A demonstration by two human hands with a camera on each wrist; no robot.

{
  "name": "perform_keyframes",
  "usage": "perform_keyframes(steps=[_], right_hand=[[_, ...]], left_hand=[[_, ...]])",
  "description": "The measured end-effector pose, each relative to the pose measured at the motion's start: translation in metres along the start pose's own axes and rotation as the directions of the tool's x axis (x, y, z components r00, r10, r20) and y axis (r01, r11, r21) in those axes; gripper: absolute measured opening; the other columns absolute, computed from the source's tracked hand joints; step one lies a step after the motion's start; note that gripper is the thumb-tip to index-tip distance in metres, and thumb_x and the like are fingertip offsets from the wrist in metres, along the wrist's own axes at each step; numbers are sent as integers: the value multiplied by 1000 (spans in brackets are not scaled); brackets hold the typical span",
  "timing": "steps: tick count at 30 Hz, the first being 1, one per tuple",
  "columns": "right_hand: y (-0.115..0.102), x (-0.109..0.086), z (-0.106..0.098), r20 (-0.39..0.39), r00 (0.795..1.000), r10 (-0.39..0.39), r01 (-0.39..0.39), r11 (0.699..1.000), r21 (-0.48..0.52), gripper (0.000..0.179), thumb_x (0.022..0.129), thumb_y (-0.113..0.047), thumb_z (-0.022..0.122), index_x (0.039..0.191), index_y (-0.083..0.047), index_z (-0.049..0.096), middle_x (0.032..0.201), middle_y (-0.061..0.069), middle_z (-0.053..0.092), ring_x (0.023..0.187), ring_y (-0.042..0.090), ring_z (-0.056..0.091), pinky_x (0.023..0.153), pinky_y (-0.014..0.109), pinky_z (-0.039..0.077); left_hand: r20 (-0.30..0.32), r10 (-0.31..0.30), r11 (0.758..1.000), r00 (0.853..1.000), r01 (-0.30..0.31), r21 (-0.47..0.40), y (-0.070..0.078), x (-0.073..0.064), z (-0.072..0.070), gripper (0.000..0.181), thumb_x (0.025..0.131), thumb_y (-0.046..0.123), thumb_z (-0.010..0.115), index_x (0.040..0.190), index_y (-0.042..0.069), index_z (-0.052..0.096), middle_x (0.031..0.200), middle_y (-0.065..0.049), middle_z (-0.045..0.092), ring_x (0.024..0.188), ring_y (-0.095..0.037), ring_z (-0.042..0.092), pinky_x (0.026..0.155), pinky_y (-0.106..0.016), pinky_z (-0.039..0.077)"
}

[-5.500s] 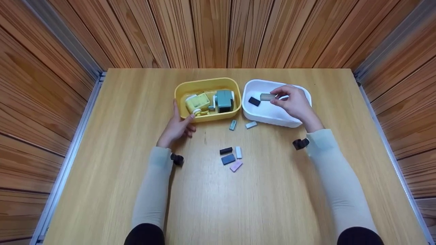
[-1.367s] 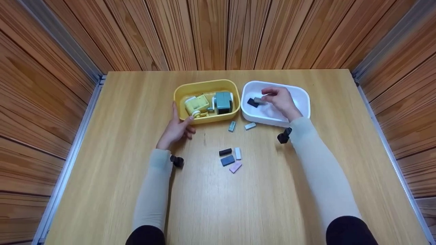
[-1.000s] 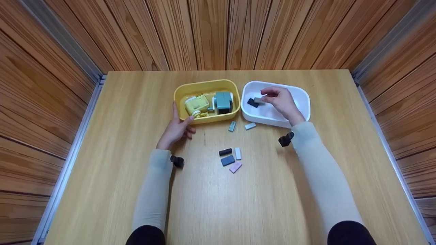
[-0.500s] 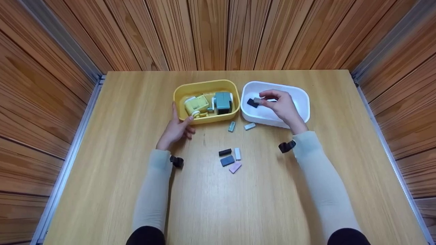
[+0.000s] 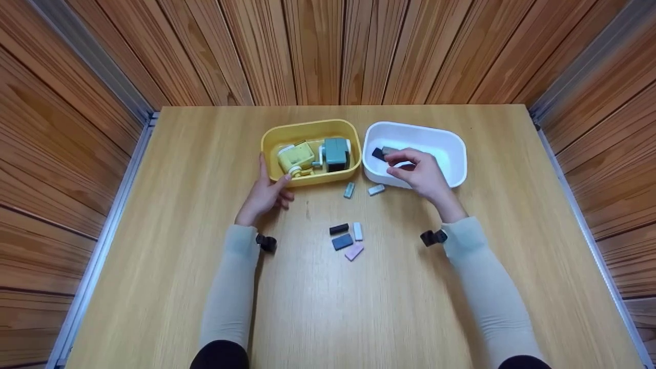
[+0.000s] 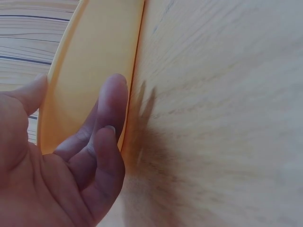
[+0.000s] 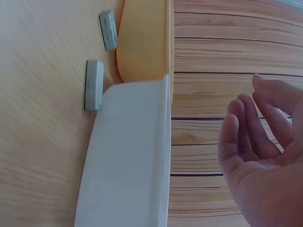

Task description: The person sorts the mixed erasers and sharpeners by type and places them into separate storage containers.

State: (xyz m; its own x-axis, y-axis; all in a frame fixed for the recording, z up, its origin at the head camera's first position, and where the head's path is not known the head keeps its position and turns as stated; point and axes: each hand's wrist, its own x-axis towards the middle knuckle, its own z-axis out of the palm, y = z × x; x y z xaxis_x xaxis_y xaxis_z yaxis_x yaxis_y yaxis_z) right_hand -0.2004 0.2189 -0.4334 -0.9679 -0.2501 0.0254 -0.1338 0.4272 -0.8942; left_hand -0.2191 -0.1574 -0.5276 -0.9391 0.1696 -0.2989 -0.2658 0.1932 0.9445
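My left hand (image 5: 264, 197) rests at the near left corner of the yellow bin (image 5: 312, 181), its thumb touching the front rim and its index finger along the left wall. The other fingers bend loosely beside the outer wall. Inside that bin lie a yellow gadget (image 5: 298, 155) and a teal one (image 5: 336, 152) with a crank, which look like hand-crank pencil sharpeners. Over the front part of the white bin (image 5: 451, 154) hovers my right hand (image 5: 423, 174), fingers loosely bent, holding nothing. A black block (image 5: 378, 154) and a partly hidden grey block (image 5: 389, 150) lie in the white bin.
In front of the bins are a teal block (image 5: 349, 190) and a white block (image 5: 376, 189). Nearer on the table lie a black block (image 5: 339, 229), a white block (image 5: 357, 231), a blue block (image 5: 342, 242) and a lilac block (image 5: 354, 251).
My right hand has set the grey block by the black one in the white bin, let go of it and drawn back toward me. The left hand keeps its place on the yellow bin.
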Motion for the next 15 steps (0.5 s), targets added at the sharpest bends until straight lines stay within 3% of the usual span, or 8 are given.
perform_keyframes(steps=[2,7,12,15], right_hand=[[2,-5,3,6,1000,-15,15,1000,10,30,93,-6,70,122,1,67,122,14,65,113,29,58,94,34,50],[28,-8,13,21,999,-38,37,999,39,31,93,-10,72,123,-5,69,121,10,66,110,25,59,92,34,51],[35,-16,27,66,997,-35,31,997,67,29,92,-16,74,121,-11,70,117,7,67,106,23,62,89,31,51],[39,-21,35,92,995,-35,28,997,71,28,92,-16,74,119,-13,71,114,5,68,103,22,62,89,36,52]], left_hand=[[-12,20,1000,1000,-20,0,-5,3,1,100,100,41,59,153,38,-26,89,-28,69,66,-35,67,64,-48,59],[-10,23,1000,1000,-23,-9,-6,3,1,99,100,41,59,152,41,-25,91,-30,68,68,-38,67,66,-51,59],[-15,19,1000,1000,-19,0,-7,4,0,99,100,43,59,152,43,-25,92,-29,69,68,-38,67,66,-50,59],[-18,23,1000,1000,-23,0,-7,4,0,99,100,42,59,153,42,-25,91,-29,68,67,-37,67,64,-49,59]])
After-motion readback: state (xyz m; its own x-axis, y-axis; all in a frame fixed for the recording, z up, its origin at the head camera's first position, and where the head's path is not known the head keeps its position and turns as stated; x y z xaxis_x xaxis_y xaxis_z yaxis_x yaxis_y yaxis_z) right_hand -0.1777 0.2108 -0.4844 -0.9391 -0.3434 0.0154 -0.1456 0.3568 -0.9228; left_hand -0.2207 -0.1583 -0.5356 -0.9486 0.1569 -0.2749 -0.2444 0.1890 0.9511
